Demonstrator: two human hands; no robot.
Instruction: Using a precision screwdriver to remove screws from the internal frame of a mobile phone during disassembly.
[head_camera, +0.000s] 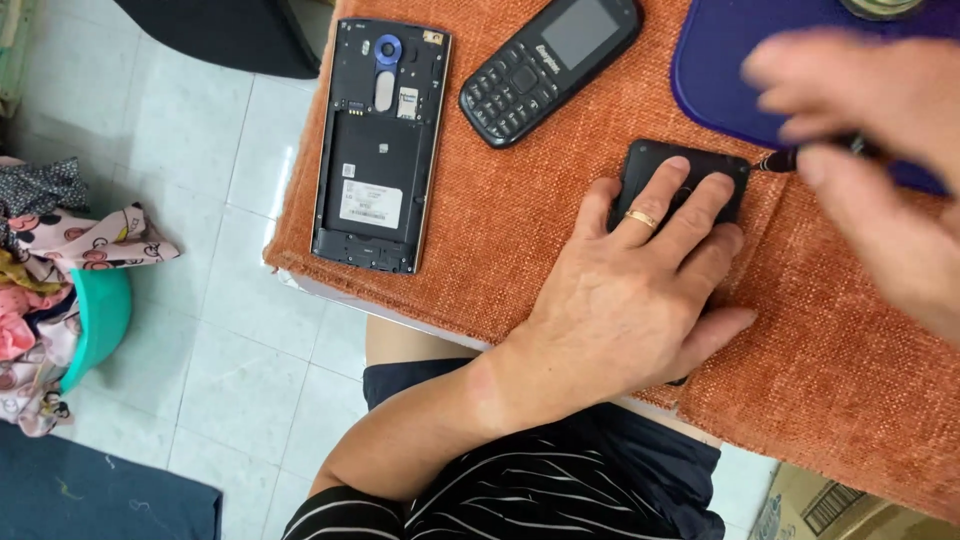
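The left hand (640, 300) lies flat, fingers spread, pinning a small black device (690, 175) to the orange-clothed worktop (520, 260), while the blurred right hand (880, 130) pinches a dark slim tool (790, 158) at its corner, apparently mid-prying, which calls for steady pressure.

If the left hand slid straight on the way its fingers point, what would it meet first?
The left hand points up and right over a small black device; past that, probably the blue case, though depth is unclear.
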